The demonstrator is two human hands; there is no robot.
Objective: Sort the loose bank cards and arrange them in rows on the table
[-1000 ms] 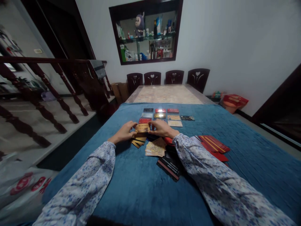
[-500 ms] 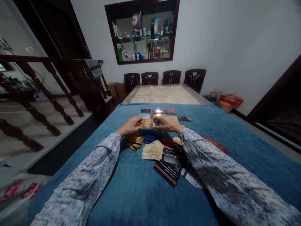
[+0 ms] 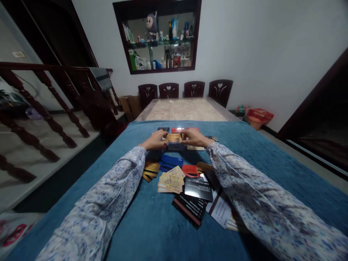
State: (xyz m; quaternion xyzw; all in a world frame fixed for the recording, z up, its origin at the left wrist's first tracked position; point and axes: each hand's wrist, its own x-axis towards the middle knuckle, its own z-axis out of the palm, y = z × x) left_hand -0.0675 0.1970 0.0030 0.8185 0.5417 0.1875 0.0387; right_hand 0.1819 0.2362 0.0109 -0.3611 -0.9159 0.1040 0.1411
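Note:
My left hand [image 3: 155, 140] and my right hand [image 3: 196, 138] grip the two ends of a gold card [image 3: 174, 138], held just above the rows of cards. Under it shows a dark blue card [image 3: 176, 146], with a pale card [image 3: 195, 148] to its right. Behind my hands lie a black card [image 3: 163, 129] and a red card [image 3: 178, 130]. Nearer to me are loose piles: gold cards [image 3: 151, 170], blue cards [image 3: 170, 163], a fan of cream cards [image 3: 171, 180], red cards [image 3: 189, 170] and black cards [image 3: 198, 188]. My right sleeve covers part of the piles.
A blue cloth [image 3: 130, 232] covers the near part of the table; the far marble top [image 3: 190, 109] is bare stone. Several dark chairs [image 3: 194, 90] stand behind it. A wooden railing [image 3: 54, 67] runs along the left, and a red bag [image 3: 259, 116] sits at the right.
My hands have moved the gold card forward, away from the loose piles. More of the blue and red cards shows now. The view has shifted slightly to the right.

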